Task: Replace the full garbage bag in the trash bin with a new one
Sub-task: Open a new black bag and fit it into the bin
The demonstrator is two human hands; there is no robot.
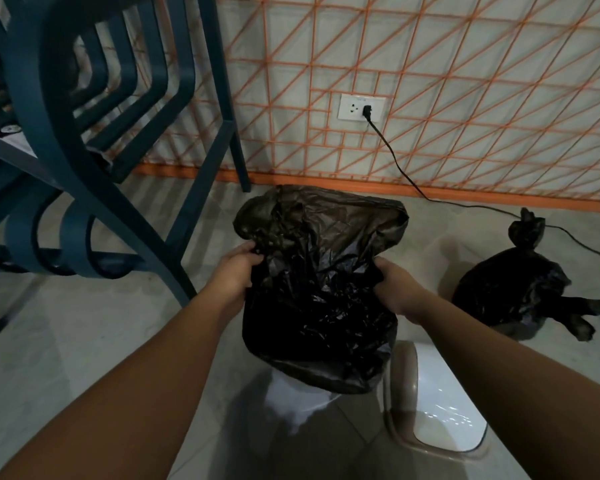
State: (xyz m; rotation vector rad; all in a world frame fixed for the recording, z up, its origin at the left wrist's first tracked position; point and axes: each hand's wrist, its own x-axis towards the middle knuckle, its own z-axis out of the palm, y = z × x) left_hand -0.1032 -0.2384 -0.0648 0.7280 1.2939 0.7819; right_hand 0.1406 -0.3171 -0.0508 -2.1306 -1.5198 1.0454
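"Head view first: what are your hands doing?"

"Both are pinching the new bag [319,289]. My left hand [238,271] is gripping its left edge and my right hand [395,289] its right edge, fingers curled into the plastic, spreading the mouth."

"Where is the trash bin sitting?"

"The trash bin [291,396] is standing right below the bag, closer to my body than my hands, with only a patch of white wall showing. The bag is hanging lengthwise from my hands down onto it, so I'm judging the move is going straight down, both hands equally near. I cannot tell whether its bottom is inside."

"And the full bag?"

"The full bag [510,292] is lying knotted on the floor to my right, well apart, beyond the lid [440,410]."
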